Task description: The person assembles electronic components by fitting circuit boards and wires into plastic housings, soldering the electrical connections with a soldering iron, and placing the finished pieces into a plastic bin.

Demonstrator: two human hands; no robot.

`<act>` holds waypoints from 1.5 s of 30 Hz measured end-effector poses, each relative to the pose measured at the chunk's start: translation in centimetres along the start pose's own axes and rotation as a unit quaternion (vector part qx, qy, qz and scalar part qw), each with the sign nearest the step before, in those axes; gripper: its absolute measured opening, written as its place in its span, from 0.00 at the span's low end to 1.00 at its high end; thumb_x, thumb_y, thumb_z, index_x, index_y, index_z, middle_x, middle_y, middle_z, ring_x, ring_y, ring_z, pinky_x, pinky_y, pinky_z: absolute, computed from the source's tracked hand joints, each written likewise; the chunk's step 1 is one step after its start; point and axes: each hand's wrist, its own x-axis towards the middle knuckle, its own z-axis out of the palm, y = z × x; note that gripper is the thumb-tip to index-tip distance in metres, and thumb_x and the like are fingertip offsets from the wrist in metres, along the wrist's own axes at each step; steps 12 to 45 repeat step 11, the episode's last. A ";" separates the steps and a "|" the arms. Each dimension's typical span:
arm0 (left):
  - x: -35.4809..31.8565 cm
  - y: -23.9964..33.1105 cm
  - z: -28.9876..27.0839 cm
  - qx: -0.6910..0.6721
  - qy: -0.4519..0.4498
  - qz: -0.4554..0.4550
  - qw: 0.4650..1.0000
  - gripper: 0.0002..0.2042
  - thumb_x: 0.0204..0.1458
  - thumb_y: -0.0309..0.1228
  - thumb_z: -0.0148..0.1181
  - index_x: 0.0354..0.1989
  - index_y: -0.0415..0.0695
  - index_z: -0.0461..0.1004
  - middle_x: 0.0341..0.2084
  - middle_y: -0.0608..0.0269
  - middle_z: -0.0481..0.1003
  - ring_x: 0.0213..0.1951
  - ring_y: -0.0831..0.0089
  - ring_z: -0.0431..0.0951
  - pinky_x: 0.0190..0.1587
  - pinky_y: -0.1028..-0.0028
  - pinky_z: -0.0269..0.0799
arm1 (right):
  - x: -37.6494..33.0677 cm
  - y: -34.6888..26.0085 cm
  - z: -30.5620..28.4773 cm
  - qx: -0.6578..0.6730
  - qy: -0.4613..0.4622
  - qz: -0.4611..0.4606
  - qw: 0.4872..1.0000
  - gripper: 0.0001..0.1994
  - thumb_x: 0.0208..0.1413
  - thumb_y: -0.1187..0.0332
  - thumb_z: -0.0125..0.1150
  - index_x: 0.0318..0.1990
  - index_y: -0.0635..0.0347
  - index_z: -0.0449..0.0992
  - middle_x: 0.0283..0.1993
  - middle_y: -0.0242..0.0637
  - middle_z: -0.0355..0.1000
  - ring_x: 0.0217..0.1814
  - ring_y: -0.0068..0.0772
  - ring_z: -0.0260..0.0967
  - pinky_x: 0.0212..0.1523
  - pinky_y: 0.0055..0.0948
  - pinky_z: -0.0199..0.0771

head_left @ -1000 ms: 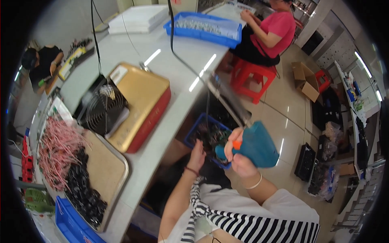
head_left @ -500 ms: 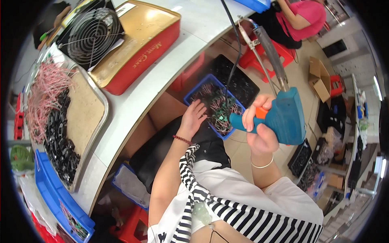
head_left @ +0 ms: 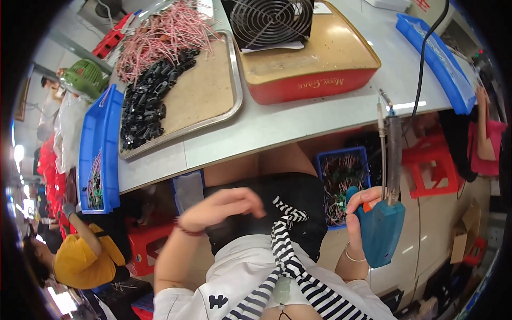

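Observation:
My right hand (head_left: 358, 216) grips a teal pistol-shaped tool (head_left: 380, 230) with an orange trigger; its long metal barrel (head_left: 393, 154) points up toward the table edge. My left hand (head_left: 223, 207) hovers over my lap with fingers loosely curled and nothing visibly in it. Below my knees sits a blue bin of wired parts (head_left: 341, 181).
A metal tray (head_left: 210, 93) holds pink wires (head_left: 160, 37) and black connectors (head_left: 144, 104). A red and gold tin (head_left: 312, 64) carries a black fan (head_left: 272, 21). Blue bins (head_left: 98, 149) lie left and right. Red stools (head_left: 429, 165) and seated people flank me.
The view swung back to the table. My left hand left the floor bin and came over my lap. My right hand kept hold of the teal tool.

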 end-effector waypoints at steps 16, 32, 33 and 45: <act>-0.5 18.5 -10.6 0.322 0.286 0.034 0.902 0.06 0.54 0.28 0.57 0.37 0.40 0.71 0.33 0.63 0.76 0.37 0.78 0.75 0.44 0.77 0.70 | 8.1 0.2 0.8 0.072 -0.076 0.085 0.991 0.23 0.42 0.66 0.70 0.43 0.61 0.64 0.35 0.34 0.62 0.27 0.22 0.63 0.31 0.20 0.64; -0.5 18.5 -10.6 0.322 0.286 0.034 0.902 0.06 0.54 0.28 0.57 0.37 0.40 0.71 0.33 0.63 0.76 0.37 0.78 0.75 0.44 0.77 0.70 | 8.1 0.2 0.8 0.072 -0.076 0.085 0.991 0.23 0.42 0.66 0.70 0.43 0.61 0.64 0.35 0.34 0.62 0.27 0.22 0.63 0.31 0.20 0.64; -0.5 18.5 -10.6 0.322 0.286 0.034 0.902 0.06 0.54 0.28 0.57 0.37 0.40 0.71 0.33 0.63 0.76 0.37 0.78 0.75 0.44 0.77 0.70 | 8.1 0.2 0.8 0.072 -0.076 0.085 0.991 0.23 0.42 0.66 0.70 0.43 0.61 0.64 0.35 0.34 0.62 0.27 0.22 0.63 0.31 0.20 0.64; -0.5 18.5 -10.6 0.322 0.286 0.034 0.902 0.06 0.54 0.28 0.57 0.37 0.40 0.71 0.33 0.63 0.76 0.37 0.78 0.75 0.44 0.77 0.70 | 8.1 0.2 0.8 0.072 -0.076 0.085 0.991 0.23 0.42 0.66 0.70 0.43 0.61 0.64 0.35 0.34 0.62 0.27 0.22 0.63 0.31 0.20 0.64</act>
